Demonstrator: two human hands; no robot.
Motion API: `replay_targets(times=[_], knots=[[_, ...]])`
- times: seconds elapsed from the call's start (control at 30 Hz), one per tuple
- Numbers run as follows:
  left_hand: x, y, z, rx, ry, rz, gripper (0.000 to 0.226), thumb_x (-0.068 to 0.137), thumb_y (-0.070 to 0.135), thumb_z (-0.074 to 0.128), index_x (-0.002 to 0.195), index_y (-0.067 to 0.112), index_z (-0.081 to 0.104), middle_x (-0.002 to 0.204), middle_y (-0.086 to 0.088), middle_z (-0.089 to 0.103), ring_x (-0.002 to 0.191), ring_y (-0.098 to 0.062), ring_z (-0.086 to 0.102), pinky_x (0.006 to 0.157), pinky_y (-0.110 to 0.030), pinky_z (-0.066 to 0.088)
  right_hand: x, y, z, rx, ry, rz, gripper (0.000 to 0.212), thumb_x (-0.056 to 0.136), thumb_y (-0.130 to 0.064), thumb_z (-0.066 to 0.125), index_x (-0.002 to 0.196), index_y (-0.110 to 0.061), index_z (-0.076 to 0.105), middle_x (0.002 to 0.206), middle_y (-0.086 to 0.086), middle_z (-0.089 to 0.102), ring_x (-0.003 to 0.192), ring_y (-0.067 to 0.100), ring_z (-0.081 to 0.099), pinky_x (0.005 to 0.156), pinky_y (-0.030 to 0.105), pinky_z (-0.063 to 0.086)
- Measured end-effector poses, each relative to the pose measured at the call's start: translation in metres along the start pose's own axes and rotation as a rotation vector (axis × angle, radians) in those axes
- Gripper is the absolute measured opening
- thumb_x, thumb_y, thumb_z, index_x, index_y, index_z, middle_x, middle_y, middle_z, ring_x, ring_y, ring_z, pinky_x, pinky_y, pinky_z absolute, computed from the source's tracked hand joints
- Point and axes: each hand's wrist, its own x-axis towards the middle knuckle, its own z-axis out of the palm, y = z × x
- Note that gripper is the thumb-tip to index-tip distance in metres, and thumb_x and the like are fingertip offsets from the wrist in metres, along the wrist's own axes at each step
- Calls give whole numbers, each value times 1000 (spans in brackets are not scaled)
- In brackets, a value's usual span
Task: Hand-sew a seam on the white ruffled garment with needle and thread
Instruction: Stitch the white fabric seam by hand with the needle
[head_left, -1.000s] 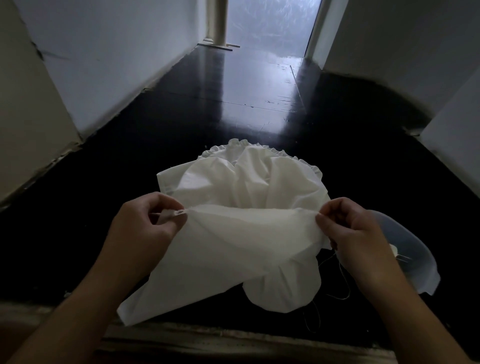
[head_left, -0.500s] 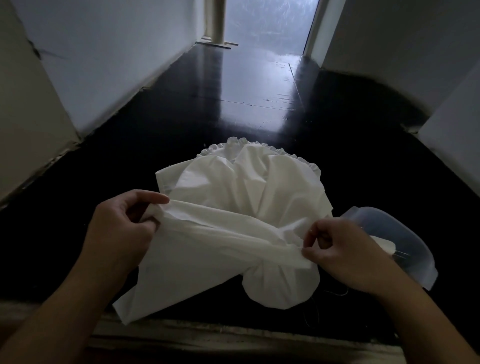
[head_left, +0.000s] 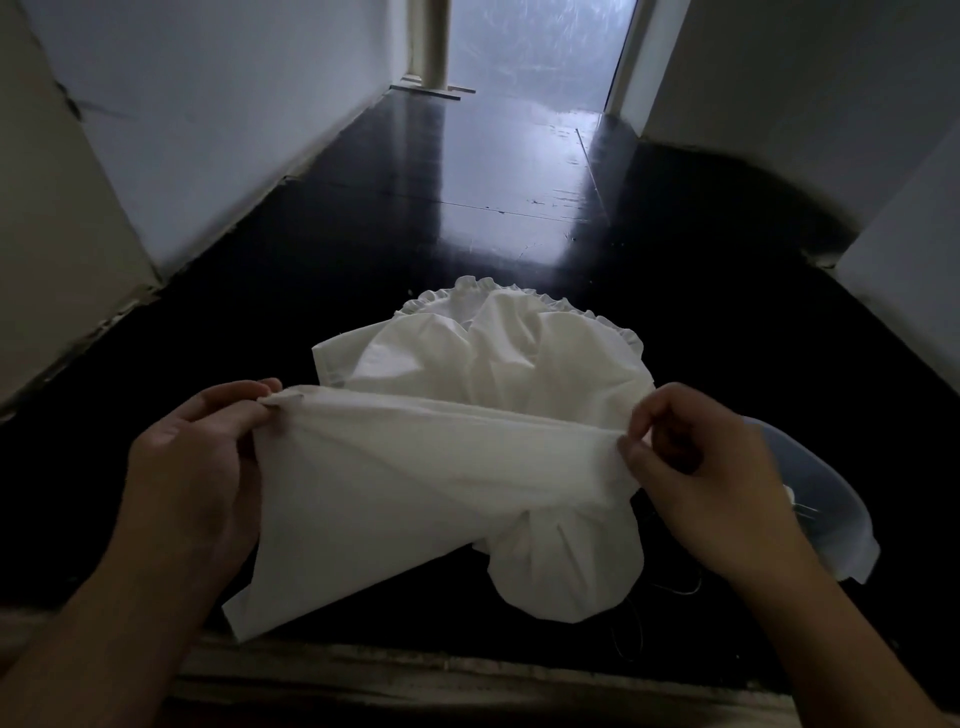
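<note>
On the glossy black floor (head_left: 363, 249) of a narrow passage between pale walls (head_left: 208, 130), a person holds up the near part of a white ruffled garment (head_left: 441, 478). The rest of it lies heaped on the floor just beyond the hands, its frilled edge (head_left: 483, 288) at the far side, toward the bright doorway (head_left: 535, 47) at the end of the passage.

The left hand (head_left: 192, 462) is closed on the left end of a folded edge, thumb on top and fingers curled beneath, pinching the cloth at its corner. The right hand (head_left: 701, 478) grips the other end of the same edge, thumb and forefinger pressed together on the fabric, the remaining fingers curled loosely above. Between the two hands the edge runs nearly straight and fairly taut, sloping a little down toward the right. Below it the cloth hangs in a broad flap whose lower left corner reaches toward the worn sill (head_left: 415, 680) in the foreground, while a rounded bunch of fabric sags below the right hand.

Just beside the right wrist, partly hidden by it, a translucent plastic container (head_left: 826, 514) rests on the floor, with something small and pale inside that I cannot make out. A thin pale thread (head_left: 680, 591) lies on the dark floor near the bunched fabric. No needle is clear enough to pick out.
</note>
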Motion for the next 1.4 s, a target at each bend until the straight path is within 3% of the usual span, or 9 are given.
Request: replay_targets(times=[0.07, 0.17, 0.47, 0.63, 0.9, 1.1, 1.2, 1.27, 1.4], knots=[[4, -1, -3, -42, 5, 38, 38, 97, -2, 61, 69, 22, 73, 100, 1, 77, 101, -16, 73, 91, -28, 53, -1, -6, -1, 151, 75, -9, 19, 90, -4, 70, 83, -18, 60, 60, 6, 51, 50, 9, 42, 50, 18, 36], [4, -3, -3, -78, 0, 57, 41, 93, -6, 62, 67, 22, 75, 101, 1, 78, 104, -18, 73, 97, -31, 54, -1, -1, 6, 71, 60, 10, 17, 91, -10, 70, 85, -23, 59, 63, 6, 56, 53, 18, 49, 51, 25, 41], [2, -1, 0, -31, -88, -25, 20, 93, 2, 64, 94, 16, 77, 86, 1, 76, 87, -15, 72, 81, -28, 55, 1, 10, 13, -68, -38, 62, 20, 94, -19, 68, 85, -30, 55, 66, 1, 60, 56, 12, 56, 53, 26, 46], [0, -3, 0, 0, -67, -5, 11, 92, 11, 73, 90, 19, 79, 86, 4, 77, 83, -13, 72, 77, -30, 55, 1, 10, 14, -65, -59, 72, 21, 95, -17, 68, 85, -30, 54, 66, -8, 61, 53, 6, 53, 52, 17, 39], [-1, -1, 0, -6, -63, 15, 11, 90, 8, 75, 89, 19, 79, 86, 3, 76, 83, -14, 70, 74, -28, 55, 2, 7, 14, -45, -97, 71, 22, 96, -16, 70, 85, -28, 55, 56, 0, 56, 48, 6, 47, 49, 18, 37], [-3, 0, 0, -2, -73, 16, 12, 90, 6, 73, 90, 18, 78, 89, 1, 75, 84, -15, 70, 76, -29, 55, 1, 1, 16, -76, -123, 19, 21, 91, -24, 74, 103, -36, 61, 54, -6, 49, 51, 7, 48, 53, 15, 40], [-3, 0, 0, 0, -75, 21, 14, 91, 6, 73, 89, 18, 77, 87, 3, 76, 83, -13, 70, 75, -26, 55, 3, -2, 20, -123, -94, 22, 13, 91, -26, 76, 87, -36, 68, 54, -14, 49, 52, 7, 48, 54, 14, 38], [-3, 1, 0, -9, -69, 19, 12, 91, 6, 73, 90, 18, 77, 87, 2, 75, 82, -13, 70, 75, -27, 56, 4, -1, 21, -118, -48, 40, 21, 91, -22, 76, 78, -35, 68, 53, -16, 48, 52, 5, 47, 54, 13, 37], [-2, 0, -1, -9, -51, 14, 9, 90, 10, 75, 90, 19, 77, 86, 3, 76, 78, -12, 70, 65, -24, 59, 3, -2, 19, -17, 41, 62, 22, 90, -16, 78, 76, -31, 71, 50, -8, 43, 49, 7, 44, 52, 15, 37]])
